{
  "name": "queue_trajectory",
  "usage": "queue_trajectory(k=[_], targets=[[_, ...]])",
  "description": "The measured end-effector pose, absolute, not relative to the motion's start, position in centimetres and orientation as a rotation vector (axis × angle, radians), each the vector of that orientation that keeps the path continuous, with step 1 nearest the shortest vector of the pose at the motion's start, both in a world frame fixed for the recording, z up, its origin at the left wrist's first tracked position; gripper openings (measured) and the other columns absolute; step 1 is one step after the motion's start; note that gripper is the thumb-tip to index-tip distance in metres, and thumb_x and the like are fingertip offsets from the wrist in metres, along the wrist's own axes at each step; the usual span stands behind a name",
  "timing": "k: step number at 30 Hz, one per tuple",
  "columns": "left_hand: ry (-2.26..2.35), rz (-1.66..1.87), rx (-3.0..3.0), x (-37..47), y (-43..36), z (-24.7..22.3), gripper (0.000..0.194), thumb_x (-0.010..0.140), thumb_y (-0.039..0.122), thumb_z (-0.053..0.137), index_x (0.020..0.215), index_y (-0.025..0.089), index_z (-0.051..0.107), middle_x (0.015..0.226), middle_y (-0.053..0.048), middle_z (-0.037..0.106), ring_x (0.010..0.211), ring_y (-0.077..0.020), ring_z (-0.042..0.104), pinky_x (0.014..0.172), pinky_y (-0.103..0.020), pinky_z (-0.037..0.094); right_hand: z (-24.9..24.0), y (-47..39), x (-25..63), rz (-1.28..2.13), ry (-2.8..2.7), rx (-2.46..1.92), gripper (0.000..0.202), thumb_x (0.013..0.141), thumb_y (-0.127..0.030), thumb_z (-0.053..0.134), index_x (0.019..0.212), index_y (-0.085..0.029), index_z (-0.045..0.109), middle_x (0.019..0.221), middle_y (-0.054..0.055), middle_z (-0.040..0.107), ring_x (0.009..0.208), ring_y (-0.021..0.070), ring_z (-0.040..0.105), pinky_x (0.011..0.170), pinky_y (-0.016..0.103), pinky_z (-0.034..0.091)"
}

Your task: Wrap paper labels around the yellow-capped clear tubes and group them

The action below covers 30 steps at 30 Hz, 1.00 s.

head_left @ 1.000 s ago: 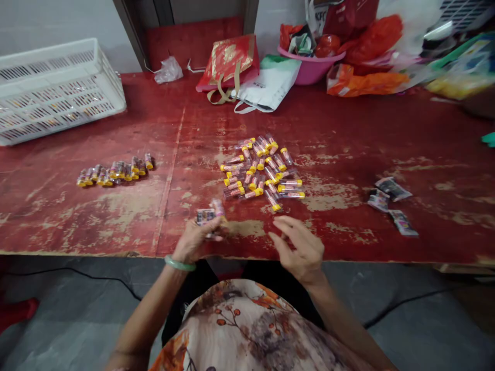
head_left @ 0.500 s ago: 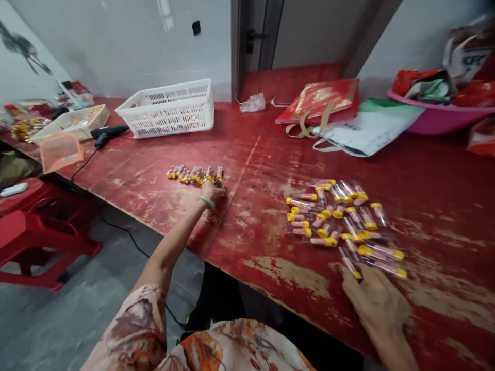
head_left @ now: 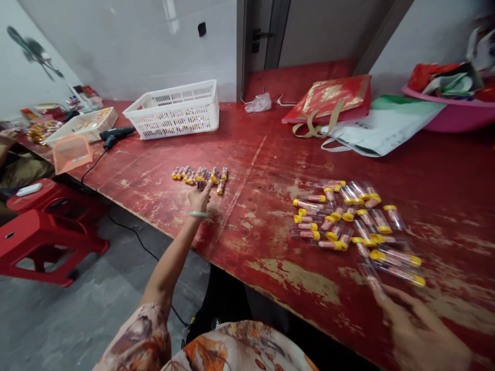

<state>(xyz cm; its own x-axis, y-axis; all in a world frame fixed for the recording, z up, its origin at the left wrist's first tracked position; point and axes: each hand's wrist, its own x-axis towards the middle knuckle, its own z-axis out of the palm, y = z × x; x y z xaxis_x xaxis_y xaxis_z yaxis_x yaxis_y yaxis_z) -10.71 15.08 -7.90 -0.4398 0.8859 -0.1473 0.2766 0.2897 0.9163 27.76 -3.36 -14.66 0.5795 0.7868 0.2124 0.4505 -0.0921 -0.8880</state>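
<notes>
On the worn red table, my left hand [head_left: 200, 198], a pale green bangle at its wrist, reaches to a cluster of short yellow-ended tubes [head_left: 189, 174]. Its index finger stretches out against them, and one short tube [head_left: 220, 186] lies just right of it. Over at the right, my right hand [head_left: 421, 324] is blurred, its fingers closed on the near end of a clear plastic tube [head_left: 372, 281] with pinkish contents. Several similar clear tubes with yellow caps [head_left: 363, 221] lie loosely heaped beyond that hand.
A white plastic basket [head_left: 174, 111] stands at the back, with a black heat gun [head_left: 116, 135], an orange scoop-like tray [head_left: 71, 154] and a shallow cream tray [head_left: 83, 126] to its left. Bags [head_left: 332, 98] and a pink basin [head_left: 456, 111] are back right. Red stools [head_left: 50, 242] stand left.
My left hand has shifted slightly left, uncovering a short tube at the cluster's right end. My right hand has drawn back toward me and right, with a clear tube pulled from the heap.
</notes>
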Motion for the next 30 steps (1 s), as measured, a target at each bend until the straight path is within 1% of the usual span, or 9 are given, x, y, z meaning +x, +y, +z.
queue_trajectory(k=[3, 6, 8, 10, 14, 16, 21, 26, 30], targets=[[1.647, 1.188, 0.913, -7.5, 9.9, -8.5, 0.028, 0.086, 0.039, 0.054, 0.076, 0.014, 0.058, 0.067, -0.004, 0.062, 0.067, -0.0115, 0.061, 0.061, -0.021, 0.049, -13.4, -4.0, 26.4, 0.940, -0.824, -1.394, 0.022, 0.077, -0.050, 0.060, 0.076, -0.029, 0.066, 0.070, 0.008, 0.058, 0.046, 0.0153, 0.046, 0.041, 0.037, 0.033], [1.220, 1.136, 0.644, -3.5, 5.2, -8.9, 0.021, 0.077, 0.031, 0.067, 0.084, 0.012, 0.063, 0.078, -0.009, 0.069, 0.073, -0.0163, 0.068, 0.071, -0.029, 0.055, -12.2, -4.0, 24.0, 1.315, -0.767, -1.152, 0.022, 0.076, -0.044, 0.063, 0.077, -0.022, 0.067, 0.064, 0.003, 0.055, 0.046, 0.0108, 0.043, 0.035, 0.024, 0.030], [0.949, 1.114, 0.490, -1.2, 3.0, -8.9, 0.030, 0.068, 0.026, 0.078, 0.091, 0.011, 0.065, 0.082, -0.009, 0.071, 0.075, -0.0188, 0.070, 0.073, -0.032, 0.057, -11.3, -3.8, 22.4, 1.406, -0.774, -1.076, 0.026, 0.074, -0.043, 0.067, 0.069, -0.017, 0.065, 0.067, 0.004, 0.057, 0.046, 0.0085, 0.041, 0.034, 0.020, 0.028], [0.862, 1.101, 0.457, 0.6, 1.5, -8.5, 0.038, 0.062, 0.024, 0.084, 0.093, 0.011, 0.066, 0.082, -0.008, 0.072, 0.072, -0.0195, 0.070, 0.070, -0.032, 0.058, -10.2, -3.8, 20.9, 1.409, -0.790, -1.110, 0.030, 0.073, -0.042, 0.070, 0.063, -0.014, 0.062, 0.068, 0.004, 0.057, 0.046, 0.0070, 0.041, 0.036, 0.019, 0.030], [0.895, 1.059, 0.476, 2.9, 0.2, -7.9, 0.039, 0.054, 0.021, 0.089, 0.084, 0.011, 0.066, 0.071, -0.003, 0.070, 0.063, -0.0165, 0.068, 0.062, -0.027, 0.056, -8.5, -4.1, 19.1, 1.304, -0.940, -1.294, 0.029, 0.073, -0.043, 0.073, 0.082, -0.017, 0.066, 0.067, 0.000, 0.059, 0.052, 0.0107, 0.051, 0.048, 0.022, 0.044], [0.896, 1.049, 0.468, 3.6, -0.2, -7.9, 0.038, 0.052, 0.020, 0.090, 0.081, 0.010, 0.067, 0.069, -0.002, 0.070, 0.060, -0.0140, 0.066, 0.060, -0.024, 0.055, -8.1, -4.3, 18.6, 1.208, -1.074, -1.369, 0.027, 0.071, -0.041, 0.074, 0.083, -0.018, 0.066, 0.070, 0.001, 0.062, 0.055, 0.0132, 0.056, 0.052, 0.024, 0.047], [0.909, 1.019, 0.485, 4.7, -1.1, -8.5, 0.037, 0.049, 0.020, 0.090, 0.077, 0.009, 0.068, 0.068, -0.003, 0.070, 0.058, -0.0127, 0.064, 0.058, -0.023, 0.053, -8.5, -4.5, 18.4, 0.978, -1.265, -1.402, 0.014, 0.074, -0.032, 0.069, 0.069, -0.019, 0.068, 0.067, 0.002, 0.063, 0.059, 0.0142, 0.057, 0.053, 0.024, 0.045], [0.866, 0.945, 0.505, 5.0, -1.6, -8.8, 0.041, 0.054, 0.023, 0.089, 0.089, 0.010, 0.071, 0.078, -0.006, 0.073, 0.064, -0.0153, 0.066, 0.061, -0.026, 0.055, -9.1, -4.4, 18.6, 0.887, -1.214, -1.440, 0.015, 0.069, -0.025, 0.067, 0.082, -0.018, 0.072, 0.073, 0.003, 0.065, 0.062, 0.0144, 0.057, 0.056, 0.024, 0.045], [0.880, 0.914, 0.533, 5.1, -1.6, -8.8, 0.041, 0.052, 0.025, 0.090, 0.086, 0.010, 0.071, 0.075, -0.005, 0.071, 0.062, -0.0143, 0.065, 0.059, -0.025, 0.054, -9.1, -4.2, 18.8, 1.044, -1.152, -1.451, 0.010, 0.068, -0.024, 0.064, 0.062, -0.017, 0.067, 0.064, 0.001, 0.061, 0.058, 0.0127, 0.053, 0.052, 0.023, 0.040]])
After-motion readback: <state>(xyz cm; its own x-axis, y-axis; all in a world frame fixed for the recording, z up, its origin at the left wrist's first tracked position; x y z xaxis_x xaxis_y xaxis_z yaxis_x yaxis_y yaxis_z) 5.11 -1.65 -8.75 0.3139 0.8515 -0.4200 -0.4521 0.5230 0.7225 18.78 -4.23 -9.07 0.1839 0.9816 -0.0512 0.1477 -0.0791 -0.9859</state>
